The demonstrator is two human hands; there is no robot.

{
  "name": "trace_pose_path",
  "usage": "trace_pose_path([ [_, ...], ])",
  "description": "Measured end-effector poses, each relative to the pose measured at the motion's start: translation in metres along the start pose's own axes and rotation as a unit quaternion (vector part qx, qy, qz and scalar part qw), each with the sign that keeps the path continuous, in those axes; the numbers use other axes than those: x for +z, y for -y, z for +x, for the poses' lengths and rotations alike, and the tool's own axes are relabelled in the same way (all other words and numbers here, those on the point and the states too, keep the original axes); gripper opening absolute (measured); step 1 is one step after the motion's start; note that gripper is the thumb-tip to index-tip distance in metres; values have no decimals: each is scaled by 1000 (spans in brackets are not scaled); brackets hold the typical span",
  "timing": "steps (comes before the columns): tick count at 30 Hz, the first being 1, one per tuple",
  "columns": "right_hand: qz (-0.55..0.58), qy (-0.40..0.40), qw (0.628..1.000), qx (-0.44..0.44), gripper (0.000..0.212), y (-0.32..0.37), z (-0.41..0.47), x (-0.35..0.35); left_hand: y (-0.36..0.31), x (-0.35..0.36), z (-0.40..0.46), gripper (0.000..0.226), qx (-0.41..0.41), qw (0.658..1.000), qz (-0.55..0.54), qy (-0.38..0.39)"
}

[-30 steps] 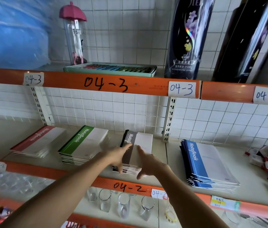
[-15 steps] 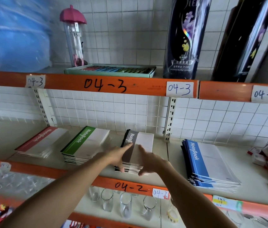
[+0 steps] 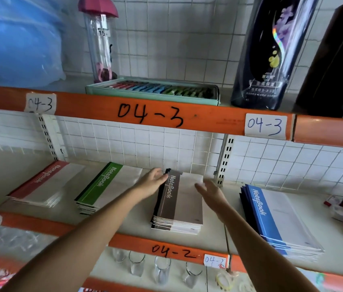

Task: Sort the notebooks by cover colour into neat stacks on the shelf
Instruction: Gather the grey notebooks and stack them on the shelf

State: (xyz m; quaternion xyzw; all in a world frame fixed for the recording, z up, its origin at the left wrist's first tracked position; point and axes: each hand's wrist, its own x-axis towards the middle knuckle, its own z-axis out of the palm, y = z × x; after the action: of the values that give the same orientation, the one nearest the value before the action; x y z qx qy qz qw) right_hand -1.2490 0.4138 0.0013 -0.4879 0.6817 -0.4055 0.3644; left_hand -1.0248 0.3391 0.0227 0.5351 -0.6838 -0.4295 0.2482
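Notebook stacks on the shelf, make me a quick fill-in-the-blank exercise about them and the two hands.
1. The left hand and right hand flank the stack whose cover band is ____.
2. The stack furthest right, the blue stack, lies past a slotted ____ upright.
3. The stack between the red stack and the brown stack has a ____ band.
4. The handwritten shelf label below the brown stack reads ____.

Missing words: brown; metal; green; 04-2
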Motion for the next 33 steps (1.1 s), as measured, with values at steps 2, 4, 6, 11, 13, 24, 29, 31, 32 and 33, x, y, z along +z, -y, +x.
trace_pose_path([
  [2,53,-13,998,15,65,-3,2,-1,-4,7,6,56,6,999,-54,1],
  [4,116,-31,993,18,68,-5,8,-6,-5,9,18,51,2,991,-129,-21],
  [6,185,-77,979,32,81,-7,13,-4,4,17,35,54,-11,971,-238,-19],
  [11,246,-1,967,63,68,-14,12,36,32,49,52,76,-47,939,-335,58],
  [13,259,0,964,61,58,-15,16,30,38,36,59,85,-65,933,-347,71],
  [24,249,-86,965,4,60,-24,27,30,55,31,71,58,-45,946,-319,16],
  [29,327,36,941,76,66,-42,35,53,50,48,69,45,-50,926,-361,100],
  [31,319,38,943,85,69,-50,40,50,55,49,72,44,-39,923,-370,98],
  [32,317,39,944,82,68,-52,40,49,54,47,70,46,-30,927,-365,85],
  [33,317,34,944,81,68,-49,39,50,55,46,68,49,-18,930,-357,84],
])
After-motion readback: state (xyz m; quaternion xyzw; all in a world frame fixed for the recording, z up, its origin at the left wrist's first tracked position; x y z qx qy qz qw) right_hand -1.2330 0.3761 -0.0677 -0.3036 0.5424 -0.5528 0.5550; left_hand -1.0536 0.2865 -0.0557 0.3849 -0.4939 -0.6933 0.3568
